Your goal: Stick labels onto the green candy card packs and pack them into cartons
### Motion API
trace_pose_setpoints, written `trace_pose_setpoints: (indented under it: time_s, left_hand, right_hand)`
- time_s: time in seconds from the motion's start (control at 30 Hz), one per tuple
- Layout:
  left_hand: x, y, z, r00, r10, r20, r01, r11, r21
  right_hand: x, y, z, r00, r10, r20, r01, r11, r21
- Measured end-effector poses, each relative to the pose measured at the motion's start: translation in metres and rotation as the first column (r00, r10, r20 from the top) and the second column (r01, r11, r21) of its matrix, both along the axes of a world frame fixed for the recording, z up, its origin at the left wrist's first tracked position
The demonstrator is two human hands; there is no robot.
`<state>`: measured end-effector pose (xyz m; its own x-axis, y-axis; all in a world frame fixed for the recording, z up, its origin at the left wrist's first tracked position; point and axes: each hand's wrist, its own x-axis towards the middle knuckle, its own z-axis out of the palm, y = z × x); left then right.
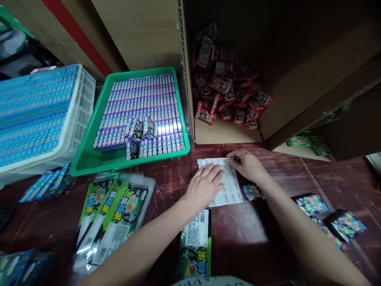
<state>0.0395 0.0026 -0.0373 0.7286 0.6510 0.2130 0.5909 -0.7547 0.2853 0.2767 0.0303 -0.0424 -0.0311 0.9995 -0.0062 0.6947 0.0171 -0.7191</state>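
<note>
A white sheet of stickers (228, 186) lies on the dark red table. My left hand (204, 186) rests flat on its left part, fingers stretched out. My right hand (247, 163) is at the sheet's top right corner, with its fingertips pinched together on the sheet's edge. Just below the sheet lies a green and black printed packet (195, 246) with a white barcode label. A small colourful candy pack (251, 192) sits right of the sheet, beside my right forearm.
A green tray (89, 161) of purple boxes stands at back left, next to a white crate (80, 115) of blue boxes. An open cardboard box (208, 135) holds red packs. Green packets (116, 214) lie at left, colourful packs (327, 214) at right.
</note>
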Motion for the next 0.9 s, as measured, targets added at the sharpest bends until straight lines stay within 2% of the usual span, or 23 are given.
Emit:
trace_pose_setpoints:
  time_s: [0.13,0.23,0.37,0.53,0.73,0.9]
  left_hand:
    - [0.005,0.013,-0.005,0.992,-0.009,-0.126,0.002,0.998,-0.056]
    - [0.003,0.018,-0.001,0.99,-0.018,-0.137,0.008,0.997,-0.072]
    - [0.002,0.016,-0.001,0.993,-0.012,-0.121,0.001,0.996,-0.09]
    - [0.001,0.015,-0.004,0.996,0.02,-0.085,-0.029,0.995,-0.095]
    - [0.0,0.016,-0.002,0.996,0.007,-0.09,-0.017,0.994,-0.108]
    - [0.0,0.015,-0.003,0.995,0.008,-0.098,-0.017,0.995,-0.1]
  right_hand:
    - [0.011,0.008,0.01,0.989,0.059,0.138,-0.069,0.995,0.074]
    - [0.018,0.011,0.016,0.975,0.115,0.188,-0.134,0.986,0.095]
    - [0.021,0.015,0.013,0.967,0.135,0.218,-0.161,0.981,0.106]
    - [0.021,0.014,0.012,0.968,0.176,0.181,-0.197,0.975,0.106]
    - [0.014,0.019,0.015,0.993,0.105,0.055,-0.113,0.979,0.172]
    - [-0.003,0.02,0.012,0.977,0.203,0.065,-0.21,0.969,0.131]
